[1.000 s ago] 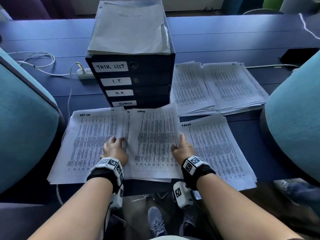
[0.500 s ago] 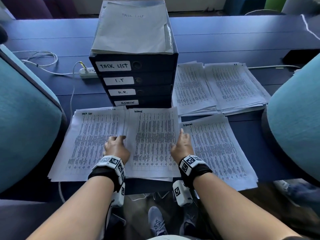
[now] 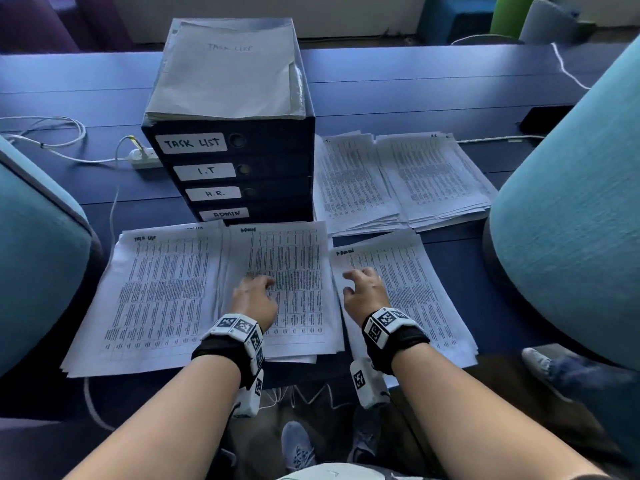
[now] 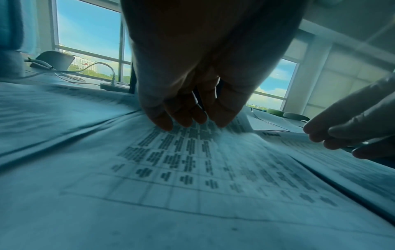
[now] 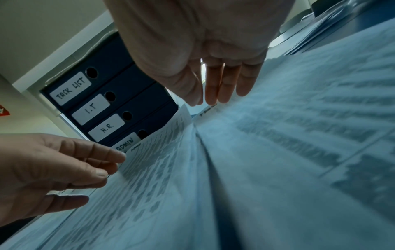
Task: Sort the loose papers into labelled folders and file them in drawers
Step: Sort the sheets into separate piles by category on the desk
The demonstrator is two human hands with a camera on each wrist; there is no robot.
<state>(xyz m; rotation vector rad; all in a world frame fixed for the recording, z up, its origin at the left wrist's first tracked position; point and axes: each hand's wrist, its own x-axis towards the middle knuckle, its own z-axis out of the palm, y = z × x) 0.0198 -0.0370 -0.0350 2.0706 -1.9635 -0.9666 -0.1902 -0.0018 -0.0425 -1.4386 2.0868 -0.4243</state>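
On the table, the task-list pile [image 3: 156, 292] lies leftmost; the left hand [image 3: 254, 299] rests relaxed fingertips on the middle admin pile [image 3: 298, 271], holding nothing. The right hand [image 3: 363, 292], grip loose and empty, hovers over the right admin pile [image 3: 415, 292]. Sorting looks underway; next, merging the admin piles needs an edge pinch.

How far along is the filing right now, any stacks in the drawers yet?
Done: papers lie sorted into stacks, and a Task List folder sits atop the drawer unit. In hand: the left hand rests on the middle Admin stack; the right hand is over the right Admin stack. Left: all four drawers look closed and five stacks remain on the desk.
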